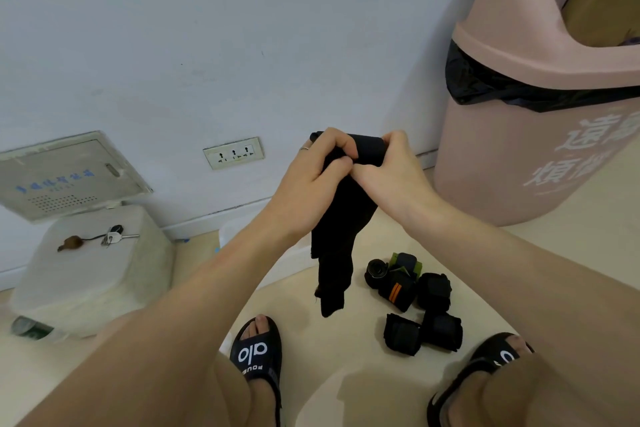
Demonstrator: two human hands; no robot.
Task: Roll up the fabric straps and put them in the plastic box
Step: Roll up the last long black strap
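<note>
Rolling in progress, head view: left hand [317, 166] and right hand [388, 166] both pinch the top of a black strap [334, 253], fingers curled on a started roll, tail hanging free above the floor. Five rolled straps [412, 302] lie near the sandals. Risk: loose grip lets the coil unwind; hanging tail may twist, giving a skewed roll.

The beige floor [363, 374] carries a cluster of rolled black straps [415, 305], a pink bin [519, 156] by the wall, a white box [93, 274] with keys [110, 237] on top, a bottle [31, 328] beside it, and two sandalled feet [258, 354].
</note>
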